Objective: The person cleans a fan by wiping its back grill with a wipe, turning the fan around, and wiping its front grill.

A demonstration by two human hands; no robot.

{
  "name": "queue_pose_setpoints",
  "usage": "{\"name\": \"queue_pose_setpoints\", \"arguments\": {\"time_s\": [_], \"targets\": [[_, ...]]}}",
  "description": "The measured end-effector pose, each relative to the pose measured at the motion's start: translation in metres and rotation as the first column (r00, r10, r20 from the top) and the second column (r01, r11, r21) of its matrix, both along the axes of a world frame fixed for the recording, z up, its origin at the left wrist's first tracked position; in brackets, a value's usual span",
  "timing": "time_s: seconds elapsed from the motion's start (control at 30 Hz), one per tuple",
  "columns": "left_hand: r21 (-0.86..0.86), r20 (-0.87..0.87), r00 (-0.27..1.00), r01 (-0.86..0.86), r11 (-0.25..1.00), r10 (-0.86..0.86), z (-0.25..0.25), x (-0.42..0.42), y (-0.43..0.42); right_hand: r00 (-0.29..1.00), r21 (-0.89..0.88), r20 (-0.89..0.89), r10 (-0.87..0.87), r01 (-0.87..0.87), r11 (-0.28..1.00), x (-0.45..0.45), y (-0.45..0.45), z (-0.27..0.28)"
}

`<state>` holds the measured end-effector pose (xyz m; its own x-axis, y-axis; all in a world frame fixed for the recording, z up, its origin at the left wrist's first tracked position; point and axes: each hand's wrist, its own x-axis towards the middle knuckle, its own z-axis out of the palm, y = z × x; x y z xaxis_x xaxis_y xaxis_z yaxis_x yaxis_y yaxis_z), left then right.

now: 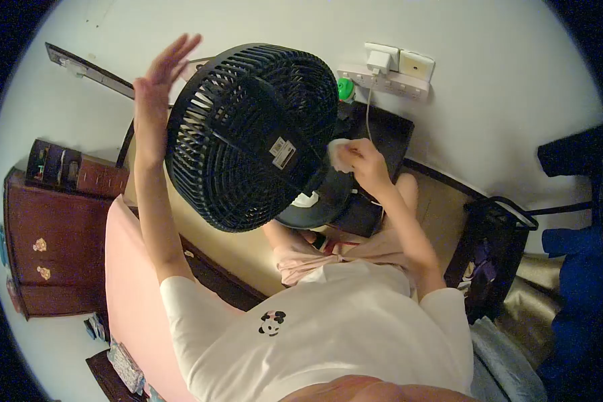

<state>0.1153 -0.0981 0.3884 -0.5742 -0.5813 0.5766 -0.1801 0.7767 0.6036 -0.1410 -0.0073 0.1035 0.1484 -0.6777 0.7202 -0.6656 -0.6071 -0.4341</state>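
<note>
Your L hand is up by the fan's rim, open, fingers extended & a bit blurred, w/ nothing in it; can't tell if the wrist touches the cage. Your R hand is mostly closed, fingertips pinching 1 soft, crumpled white wad, cloth or tissue, can't tell which. It's just beside the fan's R side.

The 1 fan sits tilted between your hands: blk plastic, rounded drum-shaped cage, thin curved ribs w/ slots, approx. smooth bars across. 1 white printed label near the cage's middle. Below it, 1 round, flat, dark base w/ a small white pc. showing.

Behind: 1 dark, smooth, boxy stand, 1 glossy green roundish item, 1 white adapter w/ 1 thin pale cable running down, & 1 long white power strip on the matte wall.

Nearer you: white fabric tee w/ 1 panda print, plus pale pink shorts.

Farther L: smooth pink cover & 1 reddish-brown cabinet w/ 2 small stickers.
</note>
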Motion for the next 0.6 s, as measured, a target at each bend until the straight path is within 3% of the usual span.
{"name": "queue_pose_setpoints", "arguments": {"time_s": [0.03, 0.07, 0.1, 0.13, 0.17, 0.2, 0.23, 0.27, 0.3, 0.33, 0.37, 0.4, 0.43, 0.5, 0.53, 0.57, 0.6], "targets": [[0.0, -0.003, 1.0, -0.002, 1.0, 0.002, 0.002, 0.002, 0.005, 0.947, 0.06, 0.32, -0.004, -0.017, 0.998, -0.002, 0.005, -0.01], [-0.154, -0.018, 0.992, -0.126, 0.98, 0.125, 0.007, 0.003, 0.015, 0.796, 0.113, 0.605, -0.028, -0.051, 0.992, -0.003, 0.01, -0.018], [-0.298, -0.049, 0.969, -0.244, 0.923, 0.241, 0.011, 0.004, 0.027, 0.797, 0.117, 0.604, -0.03, -0.051, 0.992, -0.001, 0.02, -0.014], [-0.315, -0.149, 0.945, -0.324, 0.892, 0.291, 0.013, 0.011, 0.039, 0.399, 0.138, 0.917, -0.008, -0.296, 0.945, 0.002, 0.035, -0.005], [-0.32, -0.244, 0.911, -0.4, 0.859, 0.333, 0.013, 0.021, 0.054, -0.1, 0.032, 0.991, -0.094, -0.499, 0.866, 0.004, 0.048, -0.002], [-0.335, -0.329, 0.91, -0.361, 0.87, 0.251, 0.007, 0.031, 0.075, -0.428, -0.205, 0.897, -0.109, -0.623, 0.755, -0.002, 0.058, -0.011], [-0.353, -0.412, 0.896, -0.323, 0.878, 0.163, 0.0, 0.041, 0.097, -0.446, -0.31, 0.894, -0.043, -0.685, 0.659, -0.002, 0.067, -0.014], [-0.501, -0.449, 0.751, -0.66, 0.56, 0.484, -0.018, -0.012, 0.135, -0.526, -0.302, 0.84, -0.131, -0.654, 0.693, 0.0, 0.074, -0.016], [-0.491, -0.441, 0.755, -0.656, 0.574, 0.485, -0.034, 0.004, 0.154, -0.602, -0.288, 0.769, -0.214, -0.625, 0.725, 0.005, 0.08, -0.018], [-0.585, -0.183, 0.975, -0.208, 0.784, 0.123, -0.059, 0.029, 0.169, -0.602, -0.274, 0.766, -0.225, -0.622, 0.733, 0.01, 0.085, -0.003], [-0.541, 0.081, 0.952, 0.29, 0.789, -0.295, -0.073, 0.042, 0.177, -0.455, -0.178, 0.871, -0.185, -0.644, 0.744, 0.016, 0.09, 0.025], [-0.428, 0.133, 0.965, 0.262, 0.865, -0.226, -0.083, 0.01, 0.187, -0.289, -0.081, 0.946, -0.147, -0.651, 0.755, 0.02, 0.093, 0.04], [-0.202, 0.092, 0.956, 0.29, 0.935, -0.277, -0.108, -0.004, 0.19, -0.286, -0.07, 0.945, -0.161, -0.655, 0.753, 0.022, 0.096, 0.038], [0.215, 0.103, 0.993, 0.036, 0.976, -0.06, -0.14, -0.032, 0.199, -0.614, -0.381, 0.753, -0.236, -0.699, 0.605, 0.025, 0.101, 0.034], [0.285, -0.038, 0.996, -0.061, 0.957, 0.075, -0.158, -0.048, 0.203, -0.681, -0.517, 0.701, -0.212, -0.69, 0.507, 0.022, 0.105, 0.046], [0.365, -0.168, 0.961, -0.147, 0.919, 0.22, -0.174, -0.063, 0.205, -0.671, -0.506, 0.706, -0.226, -0.701, 0.502, 0.022, 0.108, 0.045], [0.375, -0.174, 0.956, -0.157, 0.913, 0.236, -0.184, -0.074, 0.206, -0.617, -0.503, 0.779, -0.111, -0.721, 0.477, 0.023, 0.112, 0.043]]}}
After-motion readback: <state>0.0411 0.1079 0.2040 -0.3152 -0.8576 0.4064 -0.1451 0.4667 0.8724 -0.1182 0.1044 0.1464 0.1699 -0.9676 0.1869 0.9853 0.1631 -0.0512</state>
